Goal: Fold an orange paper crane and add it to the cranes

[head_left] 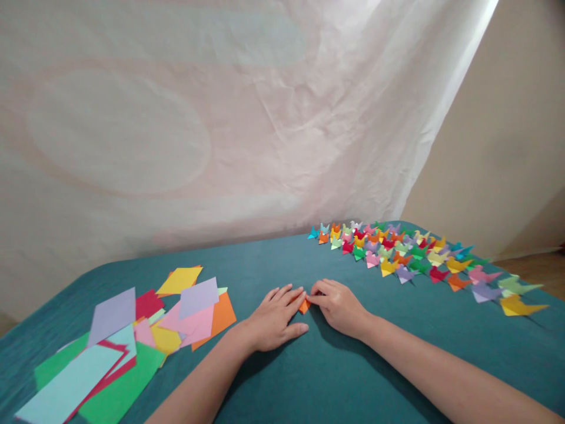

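Note:
A small folded piece of orange paper [304, 305] lies on the dark teal tabletop between my two hands. My left hand [278, 318] rests flat from the left, its fingers stretched out and its fingertips on the paper's upper left part. From the right, my right hand [338, 303] is closed, thumb and index finger pinching the paper's right edge. Much of the paper is hidden under the fingers, so its folded shape cannot be made out.
Loose sheets of coloured paper [198, 321] are scattered in an overlapping pile on the left. Many folded paper birds [388, 267] stand in rows at the back right. A pale cloth [247, 129] hangs behind the teal table [265, 259].

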Motion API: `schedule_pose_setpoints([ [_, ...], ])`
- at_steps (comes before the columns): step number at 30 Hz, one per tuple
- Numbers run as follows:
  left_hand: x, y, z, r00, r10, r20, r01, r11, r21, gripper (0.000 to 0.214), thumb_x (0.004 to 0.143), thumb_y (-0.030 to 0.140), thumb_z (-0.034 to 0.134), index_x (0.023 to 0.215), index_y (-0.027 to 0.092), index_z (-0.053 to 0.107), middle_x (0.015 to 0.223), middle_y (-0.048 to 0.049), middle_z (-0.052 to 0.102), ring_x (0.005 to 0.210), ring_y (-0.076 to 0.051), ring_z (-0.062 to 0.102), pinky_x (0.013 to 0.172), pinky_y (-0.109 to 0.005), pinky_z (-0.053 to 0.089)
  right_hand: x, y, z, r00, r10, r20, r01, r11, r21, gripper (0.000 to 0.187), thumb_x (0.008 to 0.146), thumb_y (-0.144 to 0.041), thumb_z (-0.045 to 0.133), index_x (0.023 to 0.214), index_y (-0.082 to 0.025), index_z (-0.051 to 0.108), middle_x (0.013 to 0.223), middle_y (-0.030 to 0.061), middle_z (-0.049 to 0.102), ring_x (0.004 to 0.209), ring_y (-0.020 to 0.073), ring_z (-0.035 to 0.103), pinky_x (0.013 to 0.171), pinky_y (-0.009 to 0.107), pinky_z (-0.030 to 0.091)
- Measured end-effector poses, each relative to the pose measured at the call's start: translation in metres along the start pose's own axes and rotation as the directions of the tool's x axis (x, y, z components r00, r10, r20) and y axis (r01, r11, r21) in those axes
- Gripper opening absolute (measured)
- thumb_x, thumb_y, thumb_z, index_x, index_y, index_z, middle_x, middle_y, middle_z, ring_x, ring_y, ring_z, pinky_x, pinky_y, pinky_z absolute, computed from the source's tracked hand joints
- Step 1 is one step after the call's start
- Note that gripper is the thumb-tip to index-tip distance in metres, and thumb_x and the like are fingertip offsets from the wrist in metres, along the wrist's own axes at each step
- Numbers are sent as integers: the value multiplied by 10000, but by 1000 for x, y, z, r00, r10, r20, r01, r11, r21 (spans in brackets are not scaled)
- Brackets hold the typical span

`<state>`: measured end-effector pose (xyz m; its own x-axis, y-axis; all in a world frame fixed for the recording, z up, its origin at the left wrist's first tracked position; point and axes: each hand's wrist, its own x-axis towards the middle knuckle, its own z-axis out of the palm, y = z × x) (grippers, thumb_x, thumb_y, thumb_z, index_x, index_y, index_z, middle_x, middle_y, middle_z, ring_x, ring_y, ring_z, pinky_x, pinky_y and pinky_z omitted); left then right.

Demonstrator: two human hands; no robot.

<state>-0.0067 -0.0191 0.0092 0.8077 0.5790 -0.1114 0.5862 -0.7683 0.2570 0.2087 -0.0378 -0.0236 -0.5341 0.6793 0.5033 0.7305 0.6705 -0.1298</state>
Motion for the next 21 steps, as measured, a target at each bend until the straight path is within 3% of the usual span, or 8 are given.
schedule_pose_setpoints([
  [7,0,2,-2,1000,-8,21,8,1000,6,693,885,608,259,1437,203,153,1494,-86,189,1374,-274,103,1098,-477,127,1,-1,0,999,19,28,-18,999,-50,261,868,-88,446,944,-194,672,878,58,596,830,160,505,744,278,399],
  [21,0,2,-2,1000,-10,25,10,1000,16,683,888,595,265,1435,198,167,1491,-93,195,1372,-280,113,1098,-482,125,4,1,3,994,-77,77,87,987,-135,177,885,-153,485,916,-167,659,868,63,590,770,164,494,698,290,378],
])
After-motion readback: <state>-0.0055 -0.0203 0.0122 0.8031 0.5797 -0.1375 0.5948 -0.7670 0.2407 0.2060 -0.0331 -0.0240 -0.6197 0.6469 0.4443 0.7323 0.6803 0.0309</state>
